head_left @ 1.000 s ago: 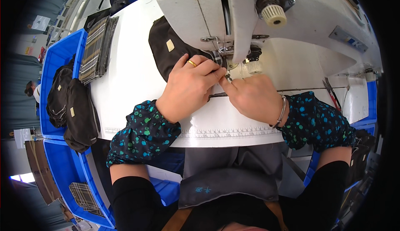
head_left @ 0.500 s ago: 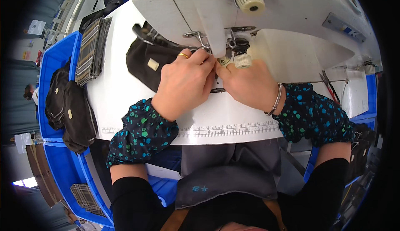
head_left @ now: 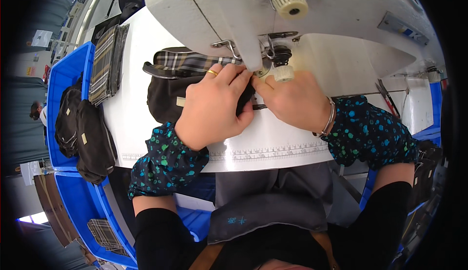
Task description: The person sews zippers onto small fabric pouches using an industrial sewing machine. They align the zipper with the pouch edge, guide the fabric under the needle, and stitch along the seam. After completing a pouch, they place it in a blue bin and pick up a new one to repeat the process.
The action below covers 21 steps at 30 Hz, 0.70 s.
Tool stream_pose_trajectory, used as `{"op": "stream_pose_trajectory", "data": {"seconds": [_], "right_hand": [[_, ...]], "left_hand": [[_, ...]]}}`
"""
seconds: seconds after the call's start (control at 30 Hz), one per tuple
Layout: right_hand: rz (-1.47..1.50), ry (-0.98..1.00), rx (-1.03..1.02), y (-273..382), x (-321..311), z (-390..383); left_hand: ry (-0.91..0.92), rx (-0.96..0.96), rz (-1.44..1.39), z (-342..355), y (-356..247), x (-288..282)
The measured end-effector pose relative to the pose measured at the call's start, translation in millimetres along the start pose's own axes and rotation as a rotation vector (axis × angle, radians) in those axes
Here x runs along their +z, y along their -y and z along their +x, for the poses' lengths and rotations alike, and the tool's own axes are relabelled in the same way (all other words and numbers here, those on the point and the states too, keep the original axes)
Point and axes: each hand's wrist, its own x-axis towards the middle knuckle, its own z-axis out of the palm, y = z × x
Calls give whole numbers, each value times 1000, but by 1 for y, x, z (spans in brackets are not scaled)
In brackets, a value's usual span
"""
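Note:
A dark brown fabric pouch (head_left: 163, 92) lies on the white sewing table, left of the sewing machine's needle area. Along its far side are a zipper and an opened-out plaid lining (head_left: 195, 61); a small cream label sits on its front. My left hand (head_left: 212, 105) grips the pouch's right part, its fingers on top near the presser foot and dark fabric between thumb and fingers. My right hand (head_left: 296, 99) is closed at the pouch's edge, fingertips close to my left ones. The needle and the exact seam are hidden by the sewing machine head (head_left: 209, 7) and my fingers.
Plaid fabric pieces (head_left: 107, 65) are stacked at the table's left. Blue bins (head_left: 68, 160) beside it hold dark pouches (head_left: 92, 141) and more plaid pieces. Red-handled scissors (head_left: 387, 99) lie at the right. A ruler strip (head_left: 234, 154) runs along the near edge.
The pouch's zipper edge has swung out to the left, and the plaid lining shows much more. My left hand has shifted slightly nearer, its thumb further from the fingers.

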Motion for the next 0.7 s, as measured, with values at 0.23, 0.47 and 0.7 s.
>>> {"op": "stream_pose_trajectory", "data": {"seconds": [0.23,0.47,0.7], "right_hand": [[11,-10,-9,-1,0,1],[-35,25,13,-3,-4,3],[-15,-31,14,-4,-1,-1]], "left_hand": [[-10,5,-35,2,5,3],[2,-32,-5,2,0,4],[69,-88,73,-23,-20,-10]]}}
